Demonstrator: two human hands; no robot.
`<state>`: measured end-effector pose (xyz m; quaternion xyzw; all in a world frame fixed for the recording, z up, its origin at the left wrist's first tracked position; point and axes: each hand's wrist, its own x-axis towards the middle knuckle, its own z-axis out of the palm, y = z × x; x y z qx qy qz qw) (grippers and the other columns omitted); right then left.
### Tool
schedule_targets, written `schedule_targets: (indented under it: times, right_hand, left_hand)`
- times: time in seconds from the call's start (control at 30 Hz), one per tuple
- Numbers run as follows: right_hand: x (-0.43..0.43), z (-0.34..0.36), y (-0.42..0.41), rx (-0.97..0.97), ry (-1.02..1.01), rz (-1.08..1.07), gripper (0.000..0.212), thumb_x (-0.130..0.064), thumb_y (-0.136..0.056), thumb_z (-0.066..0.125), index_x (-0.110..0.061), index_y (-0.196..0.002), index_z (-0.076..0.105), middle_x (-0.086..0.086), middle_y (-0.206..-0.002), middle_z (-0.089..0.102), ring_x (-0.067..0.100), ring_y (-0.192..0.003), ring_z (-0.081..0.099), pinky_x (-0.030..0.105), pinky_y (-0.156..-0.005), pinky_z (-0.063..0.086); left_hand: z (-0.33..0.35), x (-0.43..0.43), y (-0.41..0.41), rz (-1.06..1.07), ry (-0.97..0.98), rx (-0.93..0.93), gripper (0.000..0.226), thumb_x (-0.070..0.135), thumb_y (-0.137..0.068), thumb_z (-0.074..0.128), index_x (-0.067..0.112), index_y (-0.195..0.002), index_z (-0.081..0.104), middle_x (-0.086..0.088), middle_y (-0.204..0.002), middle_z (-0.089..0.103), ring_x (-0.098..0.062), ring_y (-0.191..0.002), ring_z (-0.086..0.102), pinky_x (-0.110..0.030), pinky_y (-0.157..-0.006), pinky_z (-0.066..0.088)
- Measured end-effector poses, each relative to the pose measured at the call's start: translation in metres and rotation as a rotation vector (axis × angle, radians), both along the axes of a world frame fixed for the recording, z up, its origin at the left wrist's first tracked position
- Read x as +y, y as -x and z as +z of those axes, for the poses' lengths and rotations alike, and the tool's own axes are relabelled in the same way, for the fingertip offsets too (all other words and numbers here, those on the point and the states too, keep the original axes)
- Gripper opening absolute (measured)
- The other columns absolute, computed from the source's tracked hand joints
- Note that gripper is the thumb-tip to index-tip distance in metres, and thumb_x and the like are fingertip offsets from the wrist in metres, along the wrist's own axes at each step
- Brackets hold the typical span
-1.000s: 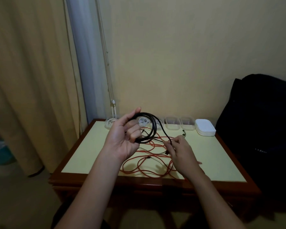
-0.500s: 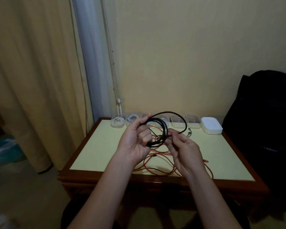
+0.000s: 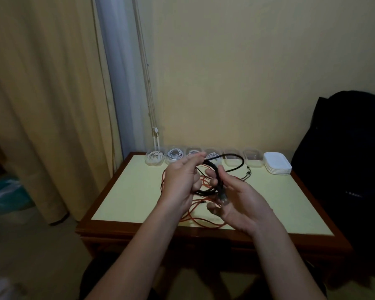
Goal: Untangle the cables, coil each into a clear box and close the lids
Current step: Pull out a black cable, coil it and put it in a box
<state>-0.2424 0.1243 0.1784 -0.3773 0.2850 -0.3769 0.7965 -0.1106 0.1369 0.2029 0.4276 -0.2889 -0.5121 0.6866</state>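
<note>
The black cable (image 3: 206, 192) is held above the worktop (image 3: 128, 191), between both hands and in front of the row of clear boxes (image 3: 232, 161). The grip of the left hand (image 3: 181, 182) is closed round the gathered turns of the coil, with the thumb laid straight along the top. The grip of the right hand (image 3: 241, 201) is narrow: a strand is pinched between thumb and curled fingers, though the exact contact is blurred. The coil is held roughly on edge, and one loose turn is arched away toward the boxes. The cable is thin and dark, wound in several turns. An orange cable (image 3: 195, 221) is spread loosely on the worktop below the hands. White cables are coiled in several boxes at the left, and a stack of white lids (image 3: 277, 165) is set at the row's right end.
</note>
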Motion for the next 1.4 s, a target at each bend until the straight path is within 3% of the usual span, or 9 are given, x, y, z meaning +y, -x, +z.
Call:
schedule_targets:
  times: [0.13, 0.27, 0.67, 0.73, 0.83, 0.93, 1.03, 1.17, 1.4]
  right_hand:
    - [-0.001, -0.003, -0.001, 0.271, 0.322, -0.179, 0.022, -0.010, -0.086, 0.076, -0.006, -0.107, 0.074, 0.009, -0.089, 0.072, 0.019, -0.075, 0.060, 0.024, -0.057, 0.045]
    - [0.000, 0.006, 0.008, 0.478, 0.577, -0.241, 0.013, -0.005, -0.095, 0.067, -0.010, -0.103, 0.076, 0.005, -0.082, 0.077, 0.013, -0.067, 0.064, 0.021, -0.060, 0.052]
    - [-0.024, 0.005, 0.070, 0.764, 0.697, -0.635, 0.018, -0.006, -0.095, 0.067, -0.013, -0.108, 0.078, -0.007, -0.080, 0.078, 0.006, -0.069, 0.071, 0.024, -0.070, 0.056]
    - [-0.024, 0.003, 0.073, 0.863, 0.757, -0.731, 0.017, -0.012, -0.093, 0.071, -0.018, -0.106, 0.079, -0.013, -0.083, 0.076, -0.001, -0.072, 0.070, 0.023, -0.076, 0.057]
    - [-0.021, 0.003, 0.072, 1.044, 0.913, -0.867, 0.013, -0.017, -0.089, 0.077, -0.021, -0.101, 0.082, -0.010, -0.087, 0.077, -0.008, -0.071, 0.062, 0.007, -0.069, 0.043]
    - [-0.022, -0.004, 0.071, 1.175, 1.007, -0.831, 0.014, -0.019, -0.087, 0.079, -0.020, -0.100, 0.082, -0.004, -0.091, 0.079, -0.001, -0.074, 0.062, 0.006, -0.073, 0.040]
    - [-0.021, -0.015, 0.066, 1.321, 0.967, -0.715, 0.014, -0.024, -0.089, 0.077, -0.022, -0.103, 0.081, -0.001, -0.096, 0.079, 0.018, -0.093, 0.068, 0.029, -0.089, 0.052]
    - [-0.013, -0.022, 0.050, 1.548, 0.962, -0.507, 0.015, -0.028, -0.092, 0.073, -0.027, -0.105, 0.079, 0.003, -0.102, 0.073, 0.019, -0.093, 0.063, 0.026, -0.079, 0.044]
    - [0.001, -0.026, 0.030, 1.075, 0.747, -0.530, 0.007, -0.013, -0.090, 0.075, -0.017, -0.095, 0.078, -0.008, -0.075, 0.074, 0.001, -0.070, 0.068, 0.008, -0.065, 0.050]
  left_hand:
    - [0.000, 0.000, 0.000, 0.001, 0.034, -0.051, 0.014, 0.003, -0.097, 0.055, 0.002, -0.102, 0.068, 0.009, -0.042, 0.031, -0.004, -0.034, 0.018, -0.017, -0.034, 0.015]
    - [0.005, 0.000, -0.004, -0.007, 0.064, -0.053, 0.015, 0.002, -0.098, 0.054, 0.001, -0.102, 0.068, 0.007, -0.043, 0.029, -0.004, -0.034, 0.018, -0.018, -0.035, 0.014]
    - [0.023, 0.002, -0.047, 0.008, 0.154, 0.121, 0.033, 0.013, -0.082, 0.069, 0.000, -0.112, 0.068, 0.004, -0.070, 0.066, -0.004, -0.045, 0.027, -0.015, -0.036, 0.020]
    - [0.025, 0.001, -0.047, -0.001, 0.152, 0.127, 0.028, 0.011, -0.089, 0.065, 0.000, -0.114, 0.067, 0.007, -0.062, 0.061, -0.003, -0.042, 0.025, -0.015, -0.037, 0.016]
    - [0.026, -0.001, -0.044, -0.059, 0.118, 0.231, 0.018, 0.012, -0.095, 0.061, 0.005, -0.111, 0.068, 0.011, -0.047, 0.034, -0.001, -0.035, 0.021, -0.014, -0.032, 0.014]
    - [0.029, -0.002, -0.039, -0.115, 0.068, 0.387, 0.015, 0.015, -0.095, 0.062, 0.009, -0.105, 0.071, 0.011, -0.044, 0.023, -0.003, -0.031, 0.019, -0.015, -0.029, 0.014]
    - [0.029, -0.001, -0.029, -0.150, 0.035, 0.496, 0.017, 0.014, -0.087, 0.067, 0.009, -0.103, 0.073, 0.011, -0.046, 0.022, -0.003, -0.031, 0.018, -0.016, -0.028, 0.014]
    - [0.025, -0.003, -0.024, -0.171, -0.012, 0.637, 0.019, 0.011, -0.083, 0.069, 0.007, -0.101, 0.074, 0.011, -0.047, 0.025, -0.004, -0.030, 0.019, -0.018, -0.026, 0.016]
    - [0.025, -0.002, -0.016, -0.182, -0.020, 0.679, 0.017, 0.010, -0.079, 0.069, 0.007, -0.095, 0.073, 0.011, -0.044, 0.022, -0.005, -0.028, 0.018, -0.019, -0.024, 0.015]
